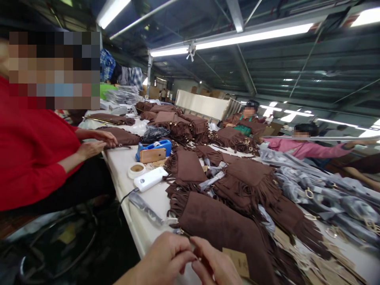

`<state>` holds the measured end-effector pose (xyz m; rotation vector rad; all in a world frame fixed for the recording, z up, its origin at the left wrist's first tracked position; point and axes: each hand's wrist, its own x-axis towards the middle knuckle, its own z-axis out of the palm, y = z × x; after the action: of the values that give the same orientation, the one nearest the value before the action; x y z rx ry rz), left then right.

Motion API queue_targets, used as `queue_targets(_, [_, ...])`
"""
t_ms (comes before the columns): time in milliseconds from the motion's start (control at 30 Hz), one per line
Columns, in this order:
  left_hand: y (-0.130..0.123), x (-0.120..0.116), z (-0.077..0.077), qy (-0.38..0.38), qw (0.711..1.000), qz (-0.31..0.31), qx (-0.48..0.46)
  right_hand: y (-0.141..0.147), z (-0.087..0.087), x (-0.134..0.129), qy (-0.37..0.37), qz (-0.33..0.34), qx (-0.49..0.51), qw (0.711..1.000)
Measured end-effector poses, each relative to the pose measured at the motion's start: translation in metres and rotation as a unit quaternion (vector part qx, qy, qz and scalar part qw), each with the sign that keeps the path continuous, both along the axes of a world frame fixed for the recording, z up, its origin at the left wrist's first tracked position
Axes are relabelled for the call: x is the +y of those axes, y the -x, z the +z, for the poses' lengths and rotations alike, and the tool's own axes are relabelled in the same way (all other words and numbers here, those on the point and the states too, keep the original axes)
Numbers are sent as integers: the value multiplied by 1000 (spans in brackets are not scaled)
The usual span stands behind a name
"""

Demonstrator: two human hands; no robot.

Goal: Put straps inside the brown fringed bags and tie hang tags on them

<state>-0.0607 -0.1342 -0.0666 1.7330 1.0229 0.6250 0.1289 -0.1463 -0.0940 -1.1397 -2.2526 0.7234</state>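
My left hand [168,255] and my right hand [216,263] meet at the table's near edge. Both are closed, the fingertips pinched close together. What lies between them, if anything, is hidden or too small to make out. Just beyond the fingers lies a dark brown fringed bag [219,225], and a small dark piece with metal shows at its left corner. A tan cardboard tag [237,262] rests against the bag, beside my right hand. To the left of the bag, a plastic-wrapped strap [147,208] lies flat on the table.
A white power bank [151,179], a tape roll [136,170], a phone [152,155] and a blue tape dispenser [166,147] stand on the left. More brown bags [249,172] and wrapped straps [323,194] cover the table [123,184]. A co-worker in red [38,150] sits at left.
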Motion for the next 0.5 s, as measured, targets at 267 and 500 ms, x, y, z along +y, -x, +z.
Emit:
queue_targets(267, [38, 22, 8, -248, 950, 106, 156, 16, 48, 24, 8, -47, 25, 999])
queue_targets(500, [29, 44, -8, -250, 894, 69, 366, 16, 11, 46, 53, -101, 105, 988])
